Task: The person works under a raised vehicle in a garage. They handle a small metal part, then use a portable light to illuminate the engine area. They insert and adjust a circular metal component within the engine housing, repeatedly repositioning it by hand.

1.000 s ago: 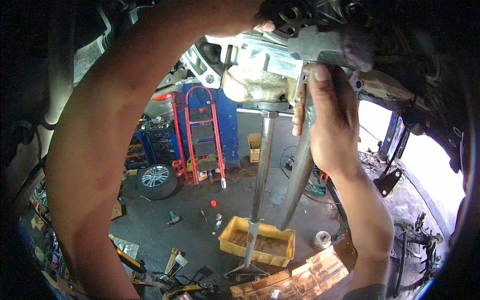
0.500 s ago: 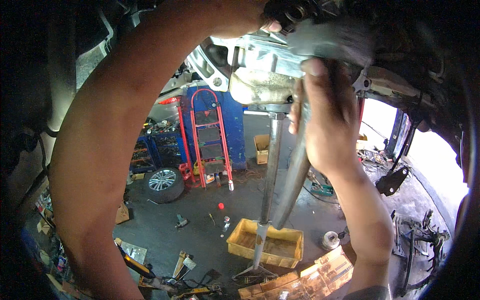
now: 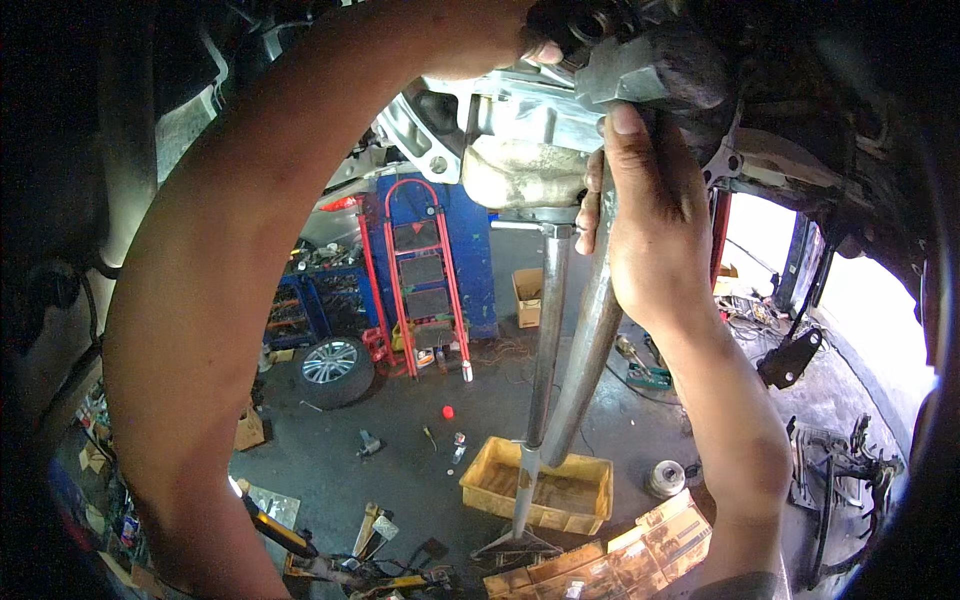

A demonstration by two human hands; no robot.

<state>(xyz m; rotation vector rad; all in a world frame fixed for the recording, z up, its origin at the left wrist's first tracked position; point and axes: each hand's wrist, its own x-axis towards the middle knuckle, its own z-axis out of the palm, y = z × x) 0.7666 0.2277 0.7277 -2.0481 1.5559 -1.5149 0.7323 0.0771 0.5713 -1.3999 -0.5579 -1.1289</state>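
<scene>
My right hand (image 3: 655, 230) is wrapped round the metal handle of a hammer (image 3: 622, 78), thumb up near its heavy grey head. The long pipe-like handle slants down and left below the fist. The hammer head is up against or close to dark parts of the vehicle's underside; contact cannot be made out. My left hand (image 3: 490, 45) reaches up beside the head, at a dark rounded part (image 3: 585, 25). One fingertip shows at that part's edge; the other fingers are hidden. Below, a pale metal casing (image 3: 525, 165) sits over an upright support stand (image 3: 545, 330).
A yellow tub (image 3: 535, 505) stands on the floor by the stand's foot, with flattened cardboard (image 3: 640, 550) near it. Further off are a red step ladder (image 3: 420, 280), a wheel (image 3: 335, 370) and a blue tool cabinet (image 3: 335, 300). A dark bracket (image 3: 790, 360) hangs at the right.
The hammer head, smeared by motion before, now shows sharply, and its handle has shifted slightly. My left hand stays at the dark part. The floor scene has moved a little in view.
</scene>
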